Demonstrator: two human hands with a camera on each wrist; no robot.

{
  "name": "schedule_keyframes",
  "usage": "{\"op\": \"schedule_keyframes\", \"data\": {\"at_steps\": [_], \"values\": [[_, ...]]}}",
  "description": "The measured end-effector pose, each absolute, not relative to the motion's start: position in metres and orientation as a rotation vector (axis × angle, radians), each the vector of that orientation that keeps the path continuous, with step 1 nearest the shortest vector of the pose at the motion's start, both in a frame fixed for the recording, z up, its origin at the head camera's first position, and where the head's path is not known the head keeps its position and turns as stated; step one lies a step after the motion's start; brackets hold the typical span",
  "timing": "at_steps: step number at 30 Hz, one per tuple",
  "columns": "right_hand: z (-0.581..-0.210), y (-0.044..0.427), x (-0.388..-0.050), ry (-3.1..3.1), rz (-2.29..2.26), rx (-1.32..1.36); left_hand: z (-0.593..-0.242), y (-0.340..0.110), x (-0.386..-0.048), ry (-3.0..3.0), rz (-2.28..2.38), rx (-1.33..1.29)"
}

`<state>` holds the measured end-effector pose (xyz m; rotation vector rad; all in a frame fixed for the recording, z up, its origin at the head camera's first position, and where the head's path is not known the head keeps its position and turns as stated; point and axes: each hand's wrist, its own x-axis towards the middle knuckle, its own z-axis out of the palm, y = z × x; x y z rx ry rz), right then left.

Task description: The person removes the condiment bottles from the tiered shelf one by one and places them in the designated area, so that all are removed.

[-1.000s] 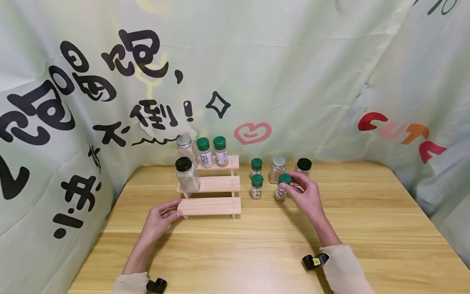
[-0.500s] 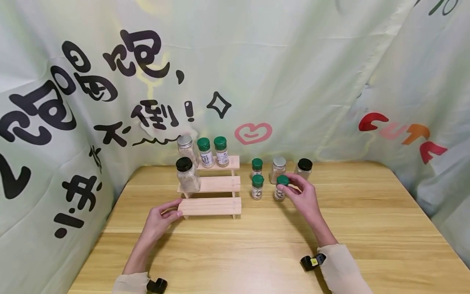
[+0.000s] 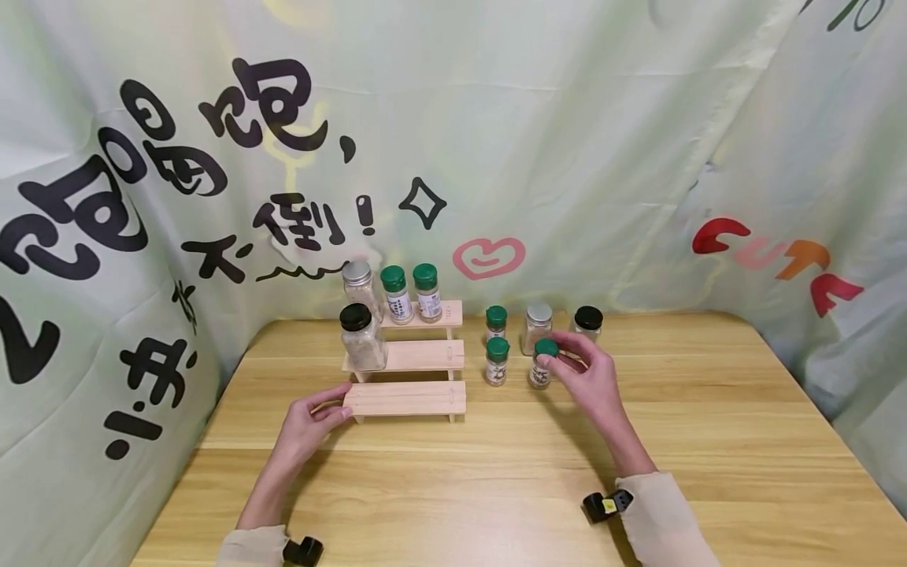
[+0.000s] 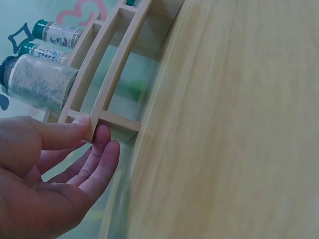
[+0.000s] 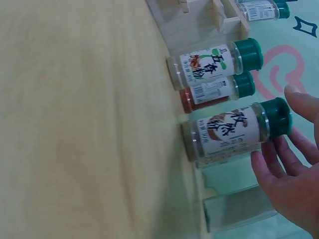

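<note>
In the head view my left hand [image 3: 303, 425] is at the left end of a stepped wooden rack [image 3: 404, 399]. The left wrist view shows its thumb [image 4: 75, 132] and fingers pinching the end of the lowest step. My right hand [image 3: 591, 382] is around the green cap of a small spice jar [image 3: 540, 373], which stands upright on the table. In the right wrist view the thumb [image 5: 301, 102] is slightly apart from the cap, with fingertips just below it. Whether those fingers touch the cap I cannot tell.
Two green-capped jars [image 3: 496, 366] stand between rack and right hand. Behind that hand are a silver-lidded jar [image 3: 536, 331] and a black-lidded jar [image 3: 587, 318]. The rack bears a large black-lidded jar [image 3: 364, 346], a silver-lidded jar [image 3: 357, 276] and two green-capped ones [image 3: 427, 293].
My right hand has shifted the green-capped jar a little left and stood it more upright. Then the hand drew slightly right while the jar stayed. My left hand has kept still.
</note>
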<state>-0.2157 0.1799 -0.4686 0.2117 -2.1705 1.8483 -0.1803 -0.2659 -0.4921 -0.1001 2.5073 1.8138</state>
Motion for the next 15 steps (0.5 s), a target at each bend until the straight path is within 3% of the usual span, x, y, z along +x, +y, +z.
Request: {"op": "schedule_keyframes", "data": {"at_steps": [15], "values": [[-0.431, 0.166, -0.197, -1.987, 1.756, 0.47, -0.49, -0.266, -0.178, 2.478, 1.854, -0.065]]}}
